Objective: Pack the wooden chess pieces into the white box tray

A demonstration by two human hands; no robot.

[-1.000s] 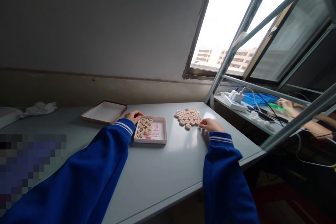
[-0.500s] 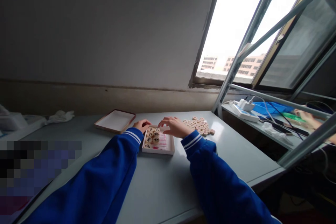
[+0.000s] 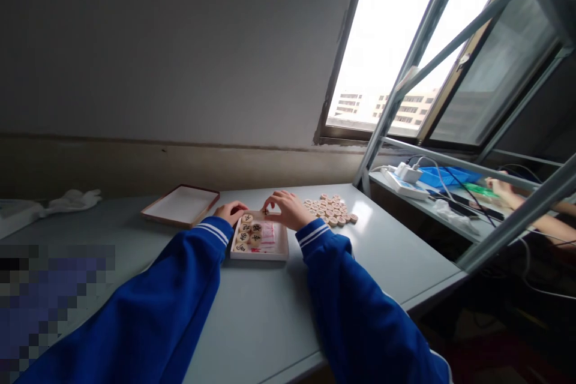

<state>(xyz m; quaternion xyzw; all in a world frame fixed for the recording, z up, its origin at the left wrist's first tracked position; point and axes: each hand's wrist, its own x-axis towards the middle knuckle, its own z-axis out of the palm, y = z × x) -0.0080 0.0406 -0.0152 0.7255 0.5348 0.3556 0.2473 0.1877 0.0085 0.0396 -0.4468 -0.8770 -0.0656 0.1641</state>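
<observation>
My right hand (image 3: 288, 209) has come from the pile of pieces (image 3: 330, 211) by the table's (image 3: 256, 312) far-right corner to pinch one piece (image 3: 265, 212) up from the box (image 3: 258, 256), leaving six showing, while my left hand (image 3: 229, 212) touches its far-left corner, grip unclear.

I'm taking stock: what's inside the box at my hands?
The box holds round pieces with dark characters at left, and a pink-marked item beside them. The right hand hides part of the box's far side; anything beneath the pieces is covered.

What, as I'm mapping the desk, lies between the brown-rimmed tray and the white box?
The left hand lies between the brown-rimmed tray and the white box, in the head view.
</observation>
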